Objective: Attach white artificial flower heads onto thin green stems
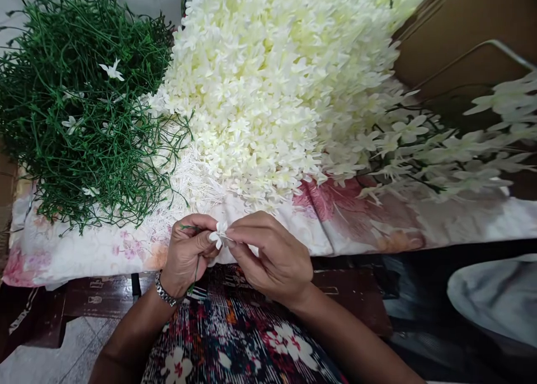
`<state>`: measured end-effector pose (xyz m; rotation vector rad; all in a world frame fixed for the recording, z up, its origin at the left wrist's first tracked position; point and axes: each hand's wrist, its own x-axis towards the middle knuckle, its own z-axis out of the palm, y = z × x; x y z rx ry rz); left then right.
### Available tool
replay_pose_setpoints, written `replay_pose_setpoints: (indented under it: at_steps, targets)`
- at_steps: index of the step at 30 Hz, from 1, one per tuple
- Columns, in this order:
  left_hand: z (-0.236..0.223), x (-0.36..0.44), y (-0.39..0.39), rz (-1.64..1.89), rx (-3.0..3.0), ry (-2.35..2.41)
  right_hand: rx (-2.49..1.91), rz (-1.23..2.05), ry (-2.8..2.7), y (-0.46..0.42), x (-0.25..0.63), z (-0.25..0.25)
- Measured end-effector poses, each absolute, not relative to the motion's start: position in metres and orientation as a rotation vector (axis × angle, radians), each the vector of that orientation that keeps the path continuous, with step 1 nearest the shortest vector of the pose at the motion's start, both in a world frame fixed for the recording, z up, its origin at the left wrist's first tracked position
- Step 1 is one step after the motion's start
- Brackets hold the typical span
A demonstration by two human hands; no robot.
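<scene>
Low at centre frame, over a patterned lap: left hand (188, 252) and right hand (268, 255) brought together on one small white blossom (218, 234). Left pinched around a thin green stem (189, 227), watch (165, 290) on that wrist; right thumb and forefinger nipped on the blossom, pressed against the left fingertips. Step in hand, by the look of it: seating a blossom on a stem tip. Likely calls next for a straight push along the stem with steady counter-hold, little force, fine alignment; cannot tell whether already seated, joint hidden by fingers. Pose: both wrists bent inward, forearms rising from bottom edge, remaining fingers curled, knuckles up. Beyond the hands, on a floral cloth (344, 222): pile of bare green stems (79, 115) at left, big heap of loose white blossoms (268, 76) in middle, finished flowered sprays (440, 149) at right. Cardboard box (470, 20) top right.
</scene>
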<state>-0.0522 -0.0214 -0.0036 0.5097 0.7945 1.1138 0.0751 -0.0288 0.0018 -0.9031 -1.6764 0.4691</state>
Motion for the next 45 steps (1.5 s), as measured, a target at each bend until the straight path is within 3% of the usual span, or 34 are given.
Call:
replay_pose_setpoints:
  at_steps: [15,23,45]
  targets:
    - [-0.011,-0.058,-0.025,1.267,0.803,0.850,-0.957,0.603,-1.779,-0.029,0.079,0.006]
    - [-0.011,-0.059,-0.029,1.339,1.258,1.052,-0.931,0.637,-1.752,-0.027,0.080,0.006]
    - [-0.011,-0.054,-0.031,1.329,1.228,1.172,-1.099,0.531,-1.788,-0.031,0.076,-0.001]
